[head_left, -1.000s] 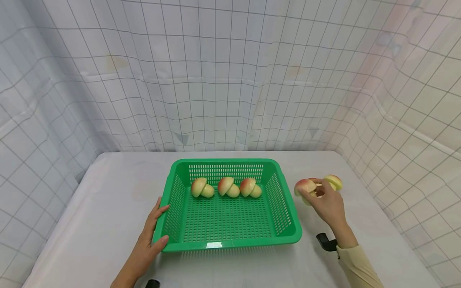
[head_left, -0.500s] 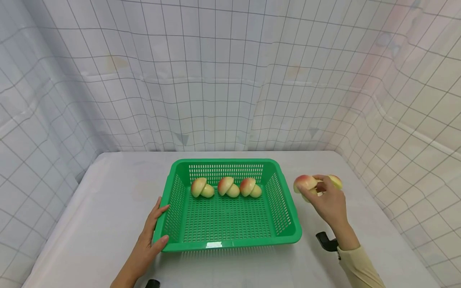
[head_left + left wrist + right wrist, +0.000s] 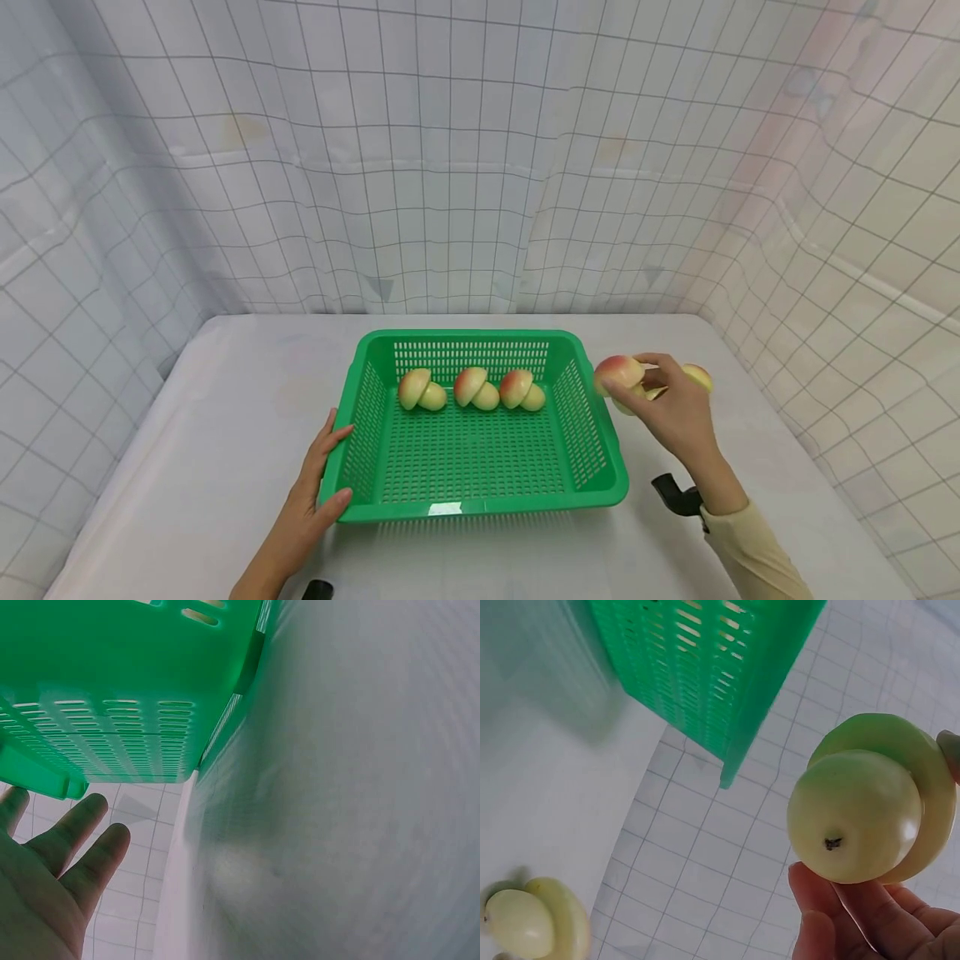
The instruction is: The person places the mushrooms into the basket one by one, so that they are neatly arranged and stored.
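Observation:
My right hand (image 3: 678, 412) pinches a toy mushroom (image 3: 619, 371) with a red-and-yellow cap, just outside the right rim of a green plastic basket (image 3: 480, 505). In the right wrist view the mushroom's pale rounded stem (image 3: 847, 814) faces the camera, with fingers below it. My left hand (image 3: 303, 504) rests at the basket's left side, thumb by the front corner and fingers extended along the rim. The left wrist view shows those fingers (image 3: 97, 859) straight. Inside the basket, a yellowish mushroom (image 3: 422, 391) and two redder mushrooms (image 3: 476, 390) lie in a row near the back wall.
Another mushroom (image 3: 698, 377) lies on the white-covered table (image 3: 180, 450), partly hidden behind my right hand. White gridded curtains (image 3: 465, 167) enclose the table at the back and sides. Black wrist mounts (image 3: 677, 495) show near both wrists.
My right hand has raised the mushroom and carried it left, up to the basket's right rim. The left hand, the basket and the mushrooms inside it have stayed in place.

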{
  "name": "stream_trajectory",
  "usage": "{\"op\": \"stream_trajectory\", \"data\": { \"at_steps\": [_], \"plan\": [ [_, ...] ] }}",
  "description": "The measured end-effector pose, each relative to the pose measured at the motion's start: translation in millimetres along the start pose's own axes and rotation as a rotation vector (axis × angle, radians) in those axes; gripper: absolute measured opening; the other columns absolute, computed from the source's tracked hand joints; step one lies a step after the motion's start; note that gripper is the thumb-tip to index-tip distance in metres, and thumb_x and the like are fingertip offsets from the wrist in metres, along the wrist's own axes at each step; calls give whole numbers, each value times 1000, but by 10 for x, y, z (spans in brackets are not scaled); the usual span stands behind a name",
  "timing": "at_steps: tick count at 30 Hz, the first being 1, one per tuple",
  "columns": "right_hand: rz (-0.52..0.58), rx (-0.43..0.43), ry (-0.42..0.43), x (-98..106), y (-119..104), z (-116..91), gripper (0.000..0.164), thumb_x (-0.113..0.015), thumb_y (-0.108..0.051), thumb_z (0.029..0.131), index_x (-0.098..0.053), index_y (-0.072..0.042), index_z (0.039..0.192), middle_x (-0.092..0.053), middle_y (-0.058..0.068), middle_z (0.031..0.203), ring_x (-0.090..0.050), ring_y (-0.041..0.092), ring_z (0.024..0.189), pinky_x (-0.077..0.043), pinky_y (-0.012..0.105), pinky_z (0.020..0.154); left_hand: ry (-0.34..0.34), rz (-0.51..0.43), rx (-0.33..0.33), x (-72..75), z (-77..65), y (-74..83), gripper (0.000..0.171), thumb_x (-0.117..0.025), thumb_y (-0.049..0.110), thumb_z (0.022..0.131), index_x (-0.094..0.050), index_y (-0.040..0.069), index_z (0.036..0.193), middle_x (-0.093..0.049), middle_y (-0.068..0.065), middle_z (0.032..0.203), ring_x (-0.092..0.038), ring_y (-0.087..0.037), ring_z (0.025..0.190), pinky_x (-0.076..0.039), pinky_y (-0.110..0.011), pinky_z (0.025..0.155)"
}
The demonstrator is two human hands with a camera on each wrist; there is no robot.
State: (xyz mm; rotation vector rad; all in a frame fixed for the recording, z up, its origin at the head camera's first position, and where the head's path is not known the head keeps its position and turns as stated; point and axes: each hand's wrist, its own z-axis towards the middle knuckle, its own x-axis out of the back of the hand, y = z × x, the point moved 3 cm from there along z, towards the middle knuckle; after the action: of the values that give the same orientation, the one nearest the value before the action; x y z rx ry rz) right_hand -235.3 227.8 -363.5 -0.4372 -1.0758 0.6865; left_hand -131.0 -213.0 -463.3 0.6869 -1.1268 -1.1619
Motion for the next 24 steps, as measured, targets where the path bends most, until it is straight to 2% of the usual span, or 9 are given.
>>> {"op": "stream_trajectory", "data": {
  "at_steps": [6, 10, 17, 24],
  "plan": [
    [9, -63, -127, -18, -125, 66, 56, -76, -54, 73, -60, -17, 113, -70, 4, 93, -62, 20, 83, -47, 37, 61, 0, 5, -5, -1, -1, -3, 69, -53, 6, 89, -24, 17, 151, 0, 4, 158, 2, -17, 142, -12, -66, 95],
    [2, -60, -208, -55, -218, 119, 60, -76, -58, 70, -60, -20, 112, -69, 1, 90, -61, 19, 82, -46, 37, 63, 0, 9, 2, 0, -3, -1, 69, -54, 6, 89, -24, 17, 151, 0, 4, 158, 1, -17, 142, -13, -66, 95],
    [3, -2, -347, -161, -402, 180, 61, -76, -59, 68, -58, -20, 111, -68, -4, 82, -59, 17, 82, -45, 36, 66, 0, 7, 1, 1, -1, 2, 69, -54, 7, 89, -24, 17, 151, 0, 5, 158, 2, -17, 142, -13, -68, 94],
    [45, 67, -426, -299, -582, 193, 57, -77, -56, 70, -58, -19, 108, -68, -6, 82, -60, 16, 76, -46, 36, 63, -2, 9, 4, 2, 1, 0, 69, -53, 7, 89, -24, 18, 151, 0, 5, 158, 2, -17, 142, -14, -68, 93]
  ]
}}
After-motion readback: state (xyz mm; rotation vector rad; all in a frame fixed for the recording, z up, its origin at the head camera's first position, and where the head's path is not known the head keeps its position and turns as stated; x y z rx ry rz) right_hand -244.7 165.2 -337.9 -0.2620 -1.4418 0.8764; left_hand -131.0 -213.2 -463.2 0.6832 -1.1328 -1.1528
